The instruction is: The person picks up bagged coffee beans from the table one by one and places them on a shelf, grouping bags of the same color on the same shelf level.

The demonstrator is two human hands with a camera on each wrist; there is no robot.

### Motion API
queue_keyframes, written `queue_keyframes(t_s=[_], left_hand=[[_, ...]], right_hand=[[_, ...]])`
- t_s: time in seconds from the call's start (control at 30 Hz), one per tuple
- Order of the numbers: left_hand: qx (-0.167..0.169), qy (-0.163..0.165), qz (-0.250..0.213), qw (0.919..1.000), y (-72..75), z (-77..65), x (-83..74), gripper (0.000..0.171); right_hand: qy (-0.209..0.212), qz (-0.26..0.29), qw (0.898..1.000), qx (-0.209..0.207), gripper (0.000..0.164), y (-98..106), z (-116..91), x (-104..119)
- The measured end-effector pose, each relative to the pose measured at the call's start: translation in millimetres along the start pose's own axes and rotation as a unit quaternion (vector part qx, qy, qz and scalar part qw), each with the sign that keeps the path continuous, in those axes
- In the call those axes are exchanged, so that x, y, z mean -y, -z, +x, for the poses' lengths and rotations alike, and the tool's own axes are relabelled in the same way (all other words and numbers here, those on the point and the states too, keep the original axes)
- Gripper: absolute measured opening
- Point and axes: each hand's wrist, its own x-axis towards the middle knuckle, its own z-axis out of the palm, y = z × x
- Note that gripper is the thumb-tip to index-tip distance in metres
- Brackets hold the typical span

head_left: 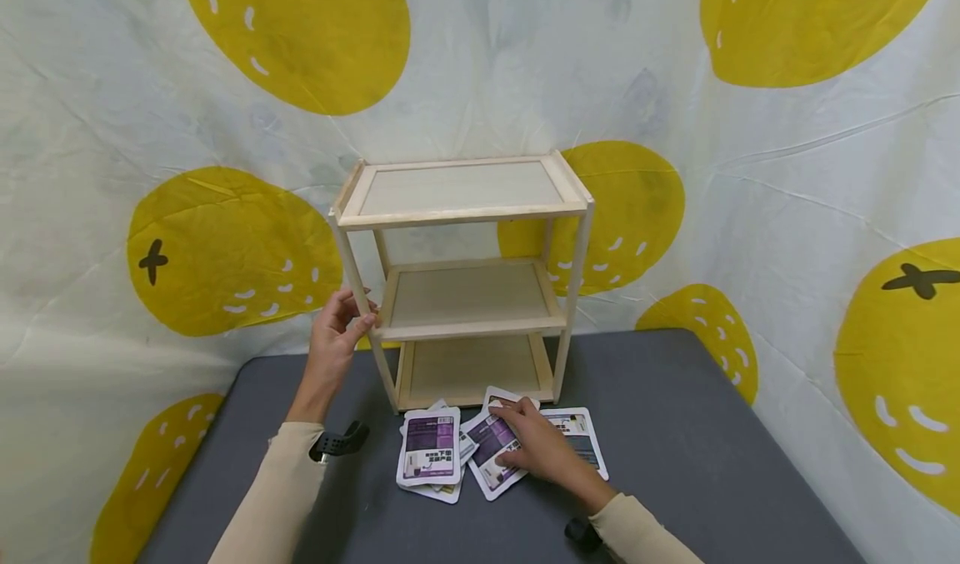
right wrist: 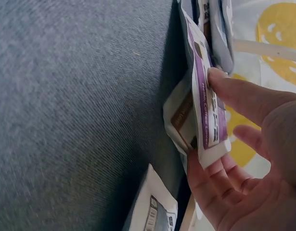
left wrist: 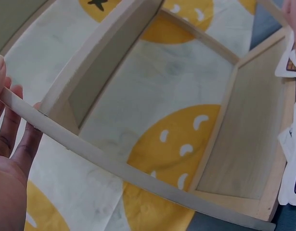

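A small three-tier wooden shelf [head_left: 465,331] stands on the grey table. My left hand [head_left: 330,347] grips its left front post beside the middle tier, thumb on one side and fingers on the other in the left wrist view. Before the bottom tier my right hand [head_left: 543,447] pinches a purple and white coffee packet [right wrist: 203,91], thumb on its printed face and fingers at its edge. Behind that one, a brown-labelled packet [right wrist: 179,118] lies close against the fingertips. To the left sits a pile of packets [head_left: 431,447], with a purple-printed one on top.
Another white packet [head_left: 577,435] lies right of my right hand, near the shelf's right front foot. A cloth with yellow fruit prints [head_left: 240,252] hangs behind and around the grey tabletop [head_left: 712,464]. Dark straps with small devices circle both wrists.
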Motion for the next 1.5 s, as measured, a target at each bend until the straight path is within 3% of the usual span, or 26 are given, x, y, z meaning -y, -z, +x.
queue_keyframes(t_s=[0.17,0.37,0.5,0.73,1.13,1.5], left_hand=[[-0.002,-0.001,0.001,1.0,-1.7,0.4,0.2,0.038],[0.002,0.0,0.001,1.0,-0.9,0.0,0.3,0.038],[0.0,0.004,0.002,1.0,-0.1,-0.3,1.3,0.039],[0.0,0.008,-0.003,1.0,-0.3,-0.3,1.1,0.039],[0.005,0.009,-0.001,0.9999,2.1,-0.2,1.7,0.039],[0.009,0.003,0.003,1.0,2.1,0.2,0.6,0.036]], right_hand=[[0.02,0.003,1.0,0.006,0.065,-3,2,-1],[0.04,0.055,0.997,0.036,0.053,-2,4,-6],[0.023,0.106,0.993,0.039,0.049,0,2,-7],[-0.004,0.146,0.988,0.056,0.037,8,2,-10],[-0.01,0.215,0.969,0.122,0.039,16,4,-23],[-0.024,0.26,0.958,0.123,0.039,27,2,-27]])
